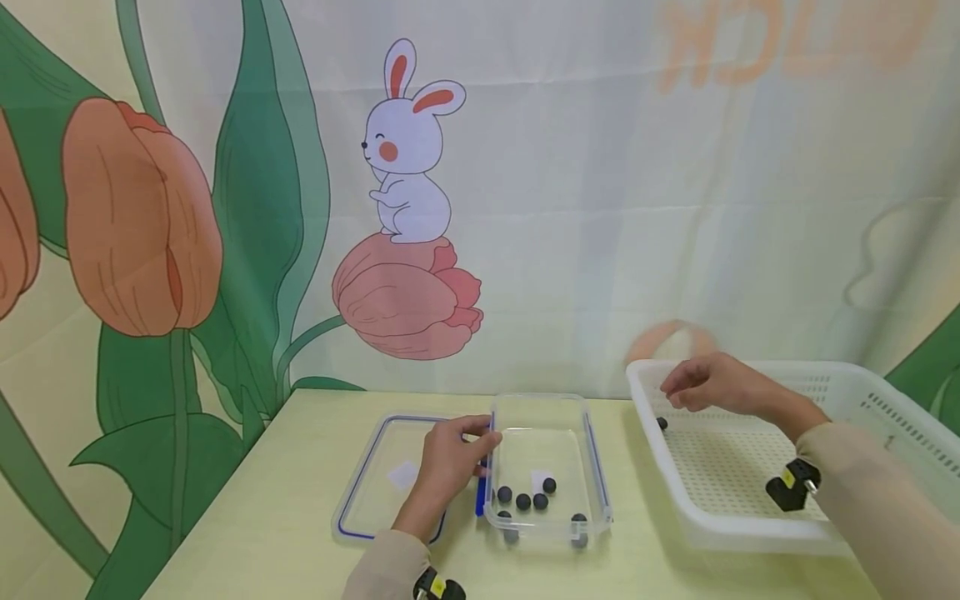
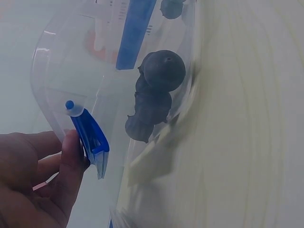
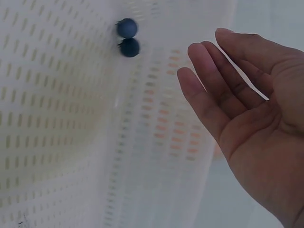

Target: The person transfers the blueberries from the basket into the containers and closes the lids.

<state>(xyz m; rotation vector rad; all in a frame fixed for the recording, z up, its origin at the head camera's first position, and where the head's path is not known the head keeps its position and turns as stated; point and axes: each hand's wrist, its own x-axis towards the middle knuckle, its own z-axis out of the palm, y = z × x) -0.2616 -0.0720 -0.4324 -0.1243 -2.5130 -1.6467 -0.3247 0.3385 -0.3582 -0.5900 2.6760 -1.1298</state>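
Observation:
My left hand (image 1: 450, 458) grips the left side of a clear plastic box (image 1: 551, 528), beside its blue latch (image 2: 90, 135). Several dark blueberries (image 1: 523, 502) lie on the box's floor, mostly toward its near end. Over the left side of a white perforated basket (image 1: 712, 533) hovers my right hand (image 1: 720, 387), fingers relaxed and nothing held. Two blueberries (image 3: 127, 38) touch each other in the basket in the right wrist view; the head view shows only a dark spot of them by the left wall.
A clear lid (image 1: 360, 492) with a blue seal lies flat left of the box, partly behind my left hand. The pale yellow table (image 1: 247, 517) ends at a printed curtain (image 1: 555, 250) with a rabbit and tulips. The basket's raised rim stands to the right.

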